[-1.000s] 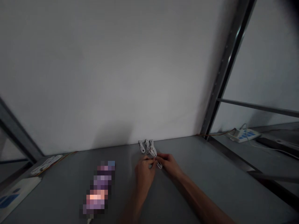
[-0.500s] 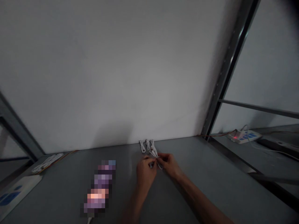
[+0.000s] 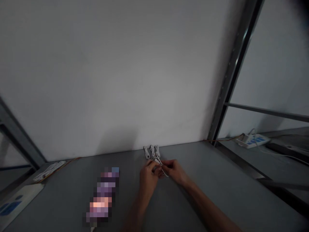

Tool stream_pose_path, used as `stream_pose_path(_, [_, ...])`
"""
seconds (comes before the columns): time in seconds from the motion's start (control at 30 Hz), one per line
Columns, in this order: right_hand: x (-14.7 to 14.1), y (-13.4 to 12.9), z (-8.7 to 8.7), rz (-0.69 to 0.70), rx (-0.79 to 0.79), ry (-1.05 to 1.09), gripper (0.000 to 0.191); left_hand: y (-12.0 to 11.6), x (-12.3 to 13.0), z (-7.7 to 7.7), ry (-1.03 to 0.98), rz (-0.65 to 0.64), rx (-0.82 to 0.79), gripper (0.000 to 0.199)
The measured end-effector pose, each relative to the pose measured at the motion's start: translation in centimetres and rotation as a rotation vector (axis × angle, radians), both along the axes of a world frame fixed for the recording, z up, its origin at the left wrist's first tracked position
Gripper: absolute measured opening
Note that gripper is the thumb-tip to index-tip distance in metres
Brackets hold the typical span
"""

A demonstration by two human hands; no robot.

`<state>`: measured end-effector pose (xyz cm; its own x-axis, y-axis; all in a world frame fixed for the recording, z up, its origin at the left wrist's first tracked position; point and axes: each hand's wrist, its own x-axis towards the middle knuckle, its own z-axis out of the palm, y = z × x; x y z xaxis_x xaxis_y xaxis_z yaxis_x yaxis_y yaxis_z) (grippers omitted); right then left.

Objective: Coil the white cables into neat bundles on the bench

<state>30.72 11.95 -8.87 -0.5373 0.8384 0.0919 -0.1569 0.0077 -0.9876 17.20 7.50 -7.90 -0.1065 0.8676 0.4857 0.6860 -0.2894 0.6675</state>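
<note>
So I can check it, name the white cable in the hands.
The rightmost coiled white cable: its strand runs down into the right hand; the other two coils lie untouched.

The stretch of thin white cable (image 3: 162, 169) between the left hand (image 3: 147, 179) and right hand (image 3: 175, 170) is largely hidden by the fingers, so its end and exact hold cannot be confirmed. The three small coils of white cable (image 3: 152, 152) at the back of the flat grey counter (image 3: 217, 180) are too small to show connectors, as is the white bundle (image 3: 49, 170) at far left. The long object (image 3: 102, 193) on the counter is pixelated beyond identification, and the white-and-blue pad (image 3: 16, 203) is cut off at the lower-left corner.
</note>
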Motion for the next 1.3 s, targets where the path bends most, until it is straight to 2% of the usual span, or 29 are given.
stream_pose_path(0.13, [0.5, 0.0, 0.3, 0.054, 0.048, -0.062, 0.049, 0.1, -0.5, -0.3, 0.007, -0.093, 0.057, 0.023])
stream_pose_path(0.3, [0.7, -0.2, 0.8, 0.063, 0.052, -0.134, 0.047, 0.5, -0.9, -1.5, 0.004, -0.152, 0.137, 0.027])
stream_pose_path(0.5, [0.5, -0.1, 0.5, 0.054, 0.138, -0.136, 0.043, 0.8, -0.9, -2.4, -0.01, -0.097, 0.221, 0.022])
stream_pose_path(0.77, [0.8, -0.5, 1.4, 0.117, 0.268, -0.148, 0.038, 0.7, -0.9, -2.1, 0.006, -0.039, 0.319, 0.025])
stream_pose_path(1.0, [0.9, -0.7, 1.4, 0.085, 0.198, -0.22, 0.026, 0.5, -0.6, -2.0, 0.048, -0.03, 0.28, 0.022])
stream_pose_path(1.13, [0.9, -0.7, 1.3, 0.079, 0.159, -0.26, 0.02, 0.4, -0.7, -1.9, 0.083, -0.058, 0.25, 0.027])
stream_pose_path(1.3, [0.7, -0.7, 1.4, 0.083, 0.165, -0.281, 0.021, 0.3, -0.8, -1.7, 0.099, -0.067, 0.229, 0.027])
